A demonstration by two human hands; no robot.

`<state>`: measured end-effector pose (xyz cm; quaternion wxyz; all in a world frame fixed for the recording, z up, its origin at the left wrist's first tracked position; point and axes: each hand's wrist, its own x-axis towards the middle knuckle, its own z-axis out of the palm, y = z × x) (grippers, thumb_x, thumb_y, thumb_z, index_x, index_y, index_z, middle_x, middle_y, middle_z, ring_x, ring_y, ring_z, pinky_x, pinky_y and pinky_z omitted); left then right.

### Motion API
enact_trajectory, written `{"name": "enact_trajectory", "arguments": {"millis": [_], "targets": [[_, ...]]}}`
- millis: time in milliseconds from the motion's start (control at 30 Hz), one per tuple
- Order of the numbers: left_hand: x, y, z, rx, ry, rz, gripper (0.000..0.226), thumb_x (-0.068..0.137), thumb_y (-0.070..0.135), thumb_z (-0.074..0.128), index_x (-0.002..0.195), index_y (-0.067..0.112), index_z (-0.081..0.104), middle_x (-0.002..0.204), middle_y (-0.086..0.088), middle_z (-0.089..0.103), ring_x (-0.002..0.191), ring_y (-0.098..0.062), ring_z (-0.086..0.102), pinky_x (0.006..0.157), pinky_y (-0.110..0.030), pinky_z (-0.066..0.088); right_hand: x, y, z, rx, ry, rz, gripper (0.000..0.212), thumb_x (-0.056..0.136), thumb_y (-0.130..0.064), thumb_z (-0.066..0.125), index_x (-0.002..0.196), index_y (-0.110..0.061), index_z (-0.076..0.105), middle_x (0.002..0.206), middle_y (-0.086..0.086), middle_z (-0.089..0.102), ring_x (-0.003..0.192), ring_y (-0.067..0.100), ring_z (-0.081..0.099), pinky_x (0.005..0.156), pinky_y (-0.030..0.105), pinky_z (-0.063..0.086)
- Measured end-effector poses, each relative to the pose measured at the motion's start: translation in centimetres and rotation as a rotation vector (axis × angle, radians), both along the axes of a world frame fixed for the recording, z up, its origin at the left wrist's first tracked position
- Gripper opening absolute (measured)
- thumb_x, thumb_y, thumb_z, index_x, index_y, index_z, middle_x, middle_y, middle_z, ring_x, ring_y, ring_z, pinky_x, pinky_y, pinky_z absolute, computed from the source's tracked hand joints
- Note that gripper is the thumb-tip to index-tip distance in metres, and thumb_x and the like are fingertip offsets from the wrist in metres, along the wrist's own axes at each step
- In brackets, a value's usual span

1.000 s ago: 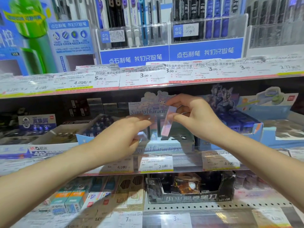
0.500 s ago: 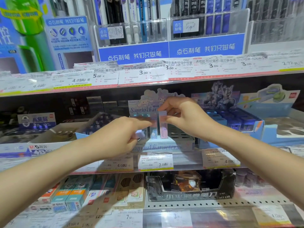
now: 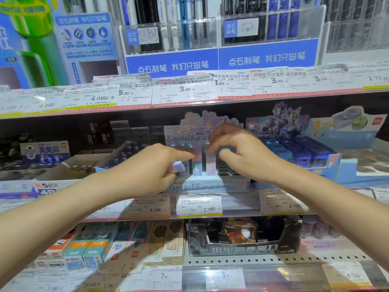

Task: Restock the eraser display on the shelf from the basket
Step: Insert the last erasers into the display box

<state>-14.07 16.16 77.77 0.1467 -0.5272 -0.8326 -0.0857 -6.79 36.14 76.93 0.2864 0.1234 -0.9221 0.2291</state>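
The eraser display box (image 3: 210, 185), pale blue with cartoon characters on its back card, stands on the middle shelf. A pink-and-lilac eraser (image 3: 210, 165) stands upright in one of its slots, and my right hand (image 3: 242, 157) rests its fingertips on the eraser's top. My left hand (image 3: 151, 167) is curled around a lilac eraser (image 3: 178, 167) and points its forefinger at the erasers standing in the box. The basket is out of view.
A blue box of dark erasers (image 3: 305, 154) stands right of the display, and open cartons (image 3: 69, 167) stand left. Price tags (image 3: 199, 204) line the shelf edge. Pen racks (image 3: 267, 39) fill the shelf above, with boxed goods (image 3: 244, 237) below.
My right hand has brought the pink-and-lilac eraser down from a tilt in the air into an upright slot of the display. My left hand has stayed close, holding its eraser.
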Motion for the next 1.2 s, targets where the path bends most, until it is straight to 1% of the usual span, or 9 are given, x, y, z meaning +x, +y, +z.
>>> {"name": "enact_trajectory", "arguments": {"millis": [267, 367, 467, 567, 733, 833, 900, 1000, 1200], "targets": [[-0.2, 0.1, 0.1, 0.048, -0.048, -0.017, 0.06, 0.079, 0.004, 0.039, 0.134, 0.026, 0.048, 0.118, 0.0, 0.068, 0.061, -0.004, 0.059, 0.06, -0.01, 0.044, 0.4, 0.0, 1.5, 0.004, -0.166, 0.012, 0.052, 0.073, 0.014, 0.036, 0.103, -0.012, 0.07, 0.109, 0.002, 0.063, 0.101, 0.009, 0.052, 0.091, 0.011, 0.039], [0.4, 0.0, 0.3, 0.223, 0.044, -0.034, 0.053, 0.076, 0.015, 0.036, 0.125, 0.016, 0.056, 0.115, -0.004, 0.067, 0.101, -0.019, 0.061, 0.087, -0.037, 0.05, 0.9, -0.4, 2.1, -0.128, -0.078, 0.007, 0.049, 0.077, 0.013, 0.038, 0.109, -0.013, 0.065, 0.102, 0.004, 0.063, 0.087, 0.01, 0.054, 0.077, 0.002, 0.038], [1.1, 0.1, 0.4, 0.345, 0.071, -0.014, 0.034, 0.081, 0.021, 0.041, 0.109, 0.017, 0.061, 0.1, -0.005, 0.069, 0.092, -0.022, 0.062, 0.081, -0.041, 0.05, 1.9, -1.1, 2.7, -0.305, -0.009, 0.132, 0.039, 0.08, 0.013, 0.044, 0.102, -0.013, 0.063, 0.092, 0.003, 0.064, 0.079, 0.007, 0.057, 0.079, 0.018, 0.046], [2.1, 1.0, 0.6, 0.429, -0.175, -0.023, 0.017, 0.091, 0.023, 0.05, 0.081, 0.015, 0.061, 0.067, 0.004, 0.064, 0.062, -0.007, 0.058, 0.061, -0.03, 0.047, 2.7, -2.2, 3.4, -0.403, 0.005, 0.24, 0.027, 0.083, 0.008, 0.053, 0.098, -0.013, 0.063, 0.087, 0.001, 0.065, 0.08, 0.008, 0.06, 0.081, 0.026, 0.05], [3.9, 2.8, 0.4, 0.482, -0.759, -0.017, 0.037, 0.092, 0.015, 0.05, 0.057, 0.012, 0.059, 0.044, 0.002, 0.042, 0.037, -0.009, 0.032, 0.037, -0.018, 0.025, 3.2, -3.5, 3.6, -0.479, -0.057, 0.318, 0.013, 0.084, -0.007, 0.061, 0.096, -0.008, 0.065, 0.08, 0.001, 0.068, 0.071, 0.008, 0.064, 0.071, 0.023, 0.052], [4.4, 3.2, 0.4, 0.445, -0.966, 0.009, 0.029, 0.092, 0.01, 0.049, 0.064, 0.01, 0.058, 0.044, 0.002, 0.042, 0.036, -0.009, 0.028, 0.037, -0.016, 0.021, 3.0, -3.6, 3.3, -0.422, -0.079, 0.279, 0.013, 0.078, -0.008, 0.069, 0.091, -0.005, 0.068, 0.085, 0.019, 0.071, 0.076, 0.03, 0.067, 0.075, 0.041, 0.054], [4.5, 3.1, 0.5, 0.38, -1.078, -0.027, 0.015, 0.087, 0.006, 0.054, 0.072, 0.007, 0.055, 0.049, 0.002, 0.042, 0.039, -0.008, 0.031, 0.038, -0.016, 0.023, 2.8, -3.2, 3.1, -0.406, -0.101, 0.271, 0.009, 0.076, -0.005, 0.07, 0.085, -0.006, 0.069, 0.08, 0.017, 0.071, 0.071, 0.021, 0.065, 0.071, 0.034, 0.053], [4.3, 2.4, 0.4, 0.333, -1.224, -0.098, 0.017, 0.074, 0.012, 0.064, 0.089, 0.008, 0.057, 0.065, -0.002, 0.051, 0.052, -0.009, 0.047, 0.051, -0.018, 0.042, 2.7, -2.2, 2.9, -0.43, -0.151, 0.257, 0.007, 0.077, -0.003, 0.069, 0.081, -0.009, 0.07, 0.074, 0.007, 0.069, 0.069, 0.01, 0.062, 0.066, 0.016, 0.05], [3.2, 1.5, 0.0, 0.538, -1.114, -0.085, 0.01, 0.077, -0.003, 0.067, 0.074, 0.006, 0.066, 0.065, -0.016, 0.056, 0.06, -0.022, 0.048, 0.058, -0.023, 0.045, 2.8, -0.9, 2.8, -0.421, -0.175, 0.207, 0.009, 0.075, -0.007, 0.071, 0.082, -0.012, 0.072, 0.086, 0.012, 0.073, 0.076, 0.009, 0.064, 0.078, 0.022, 0.052]]}}
